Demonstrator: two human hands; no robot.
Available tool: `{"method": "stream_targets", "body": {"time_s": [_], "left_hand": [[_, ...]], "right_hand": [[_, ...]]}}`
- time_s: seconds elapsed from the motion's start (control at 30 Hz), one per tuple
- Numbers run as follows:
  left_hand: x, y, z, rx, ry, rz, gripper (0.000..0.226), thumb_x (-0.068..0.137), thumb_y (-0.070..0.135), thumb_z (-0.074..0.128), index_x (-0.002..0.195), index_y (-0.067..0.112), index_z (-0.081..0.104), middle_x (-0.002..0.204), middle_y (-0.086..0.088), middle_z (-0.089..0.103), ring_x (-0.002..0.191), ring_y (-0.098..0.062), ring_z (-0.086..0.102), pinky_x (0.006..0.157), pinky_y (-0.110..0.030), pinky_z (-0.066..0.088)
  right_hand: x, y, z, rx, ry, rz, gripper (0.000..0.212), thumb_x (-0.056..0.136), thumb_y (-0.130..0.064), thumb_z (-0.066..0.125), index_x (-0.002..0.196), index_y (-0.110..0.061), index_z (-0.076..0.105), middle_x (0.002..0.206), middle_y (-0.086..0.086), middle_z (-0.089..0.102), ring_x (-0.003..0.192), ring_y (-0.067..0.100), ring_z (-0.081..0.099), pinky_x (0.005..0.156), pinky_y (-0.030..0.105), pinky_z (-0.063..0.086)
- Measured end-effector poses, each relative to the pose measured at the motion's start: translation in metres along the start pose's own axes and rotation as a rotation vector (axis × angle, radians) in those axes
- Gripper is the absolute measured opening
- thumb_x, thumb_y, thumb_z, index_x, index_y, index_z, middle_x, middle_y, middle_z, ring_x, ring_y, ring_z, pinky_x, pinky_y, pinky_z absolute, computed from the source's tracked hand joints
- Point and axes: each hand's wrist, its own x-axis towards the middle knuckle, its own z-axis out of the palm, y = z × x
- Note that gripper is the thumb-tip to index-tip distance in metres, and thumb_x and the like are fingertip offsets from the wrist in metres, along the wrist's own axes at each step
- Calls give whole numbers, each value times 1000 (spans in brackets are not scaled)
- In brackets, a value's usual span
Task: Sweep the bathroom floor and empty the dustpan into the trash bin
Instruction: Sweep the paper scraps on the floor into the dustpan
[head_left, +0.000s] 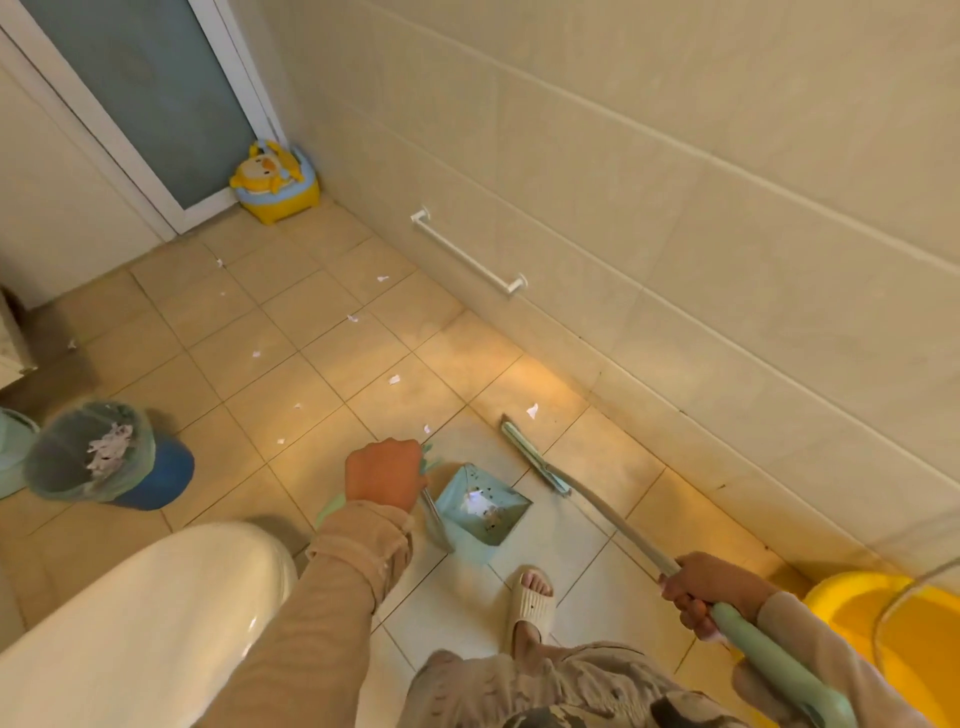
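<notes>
Ideally the left hand (384, 475), gripping the dustpan (483, 506), presses its lip flat while the right hand (706, 587), gripping the broom (527, 454), draws scraps (531, 410) in.

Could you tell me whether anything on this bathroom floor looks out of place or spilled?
Yes: white paper scraps lie scattered across the floor tiles between the door and the broom. The dustpan already holds some debris.

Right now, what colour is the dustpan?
The dustpan is pale teal, seen best in the head view.
</notes>
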Motion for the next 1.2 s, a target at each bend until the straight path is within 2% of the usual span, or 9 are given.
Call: {"method": "stream_targets", "body": {"time_s": [0.4, 0.63, 0.7, 0.77, 0.83, 0.9, 0.97, 1.1, 1.2], "left_hand": [[83, 45, -43, 97, 31, 108, 28, 92, 31, 53, 113, 15, 62, 112, -7, 67, 105, -27, 64, 83, -30, 48], [123, 49, -57, 125, 8, 128, 23, 94, 20, 49, 109, 13, 64, 107, -6, 70, 101, -27, 66, 81, -30, 50], [128, 50, -60, 124, 5, 124, 21, 93, 18, 50, 107, 12, 65, 106, -6, 70, 100, -26, 66, 80, -30, 49], [133, 51, -62, 120, -4, 125, 22, 93, 17, 49, 107, 12, 65, 107, -5, 70, 101, -26, 66, 81, -30, 49], [136, 53, -62, 120, -20, 127, 22, 94, 18, 49, 109, 13, 64, 110, -5, 69, 105, -25, 64, 81, -31, 49], [138, 54, -63, 118, -30, 128, 22, 94, 19, 51, 111, 14, 64, 113, -4, 68, 113, -24, 61, 83, -32, 49], [138, 53, -64, 123, -17, 131, 21, 94, 20, 53, 111, 15, 64, 113, -4, 68, 113, -23, 60, 82, -31, 49], [128, 50, -62, 121, 33, 134, 20, 93, 21, 55, 110, 16, 64, 108, -4, 69, 105, -22, 63, 79, -29, 48], [122, 52, -59, 105, 49, 137, 20, 94, 20, 53, 109, 16, 64, 108, -4, 70, 104, -23, 64, 81, -29, 48]], "right_hand": [[24, -117, -55, -209, 214, -139, 35, 91, 2, 42, 58, -8, 40, 49, 4, 49, 14, 0, 41, 27, 11, 36], [54, -144, -46, -194, 218, -122, 36, 91, 5, 42, 58, -8, 37, 14, -7, 39, 13, 0, 42, 22, 9, 34], [61, -133, -36, -212, 191, -112, 35, 91, 5, 42, 60, -10, 36, 20, -3, 47, 17, 3, 46, 21, 9, 33], [69, -119, -23, -280, 167, -52, 33, 90, 1, 43, 60, -12, 36, 56, 5, 60, 32, 7, 54, 23, 7, 34], [66, -108, -10, -423, 165, 8, 15, 92, -4, 43, 79, -7, 50, 86, 9, 60, 52, 9, 63, 27, 9, 36], [62, -92, -1, -557, 162, 78, 29, 94, -9, 40, 121, -1, 46, 79, 3, 60, 51, 8, 63, 29, 11, 37], [56, -79, 6, -617, 130, 87, 41, 94, -11, 39, 134, -3, 36, 68, -1, 46, 44, 6, 51, 33, 11, 36], [40, -56, 13, -589, 67, 74, 7, 92, -7, 42, 93, -8, 49, 66, -2, 41, 55, 6, 40, 50, 14, 36], [30, -49, 6, -445, -33, 105, 35, 96, -9, 30, 62, -15, 34, 51, -3, 44, 48, 5, 39, 44, 13, 34]]}}
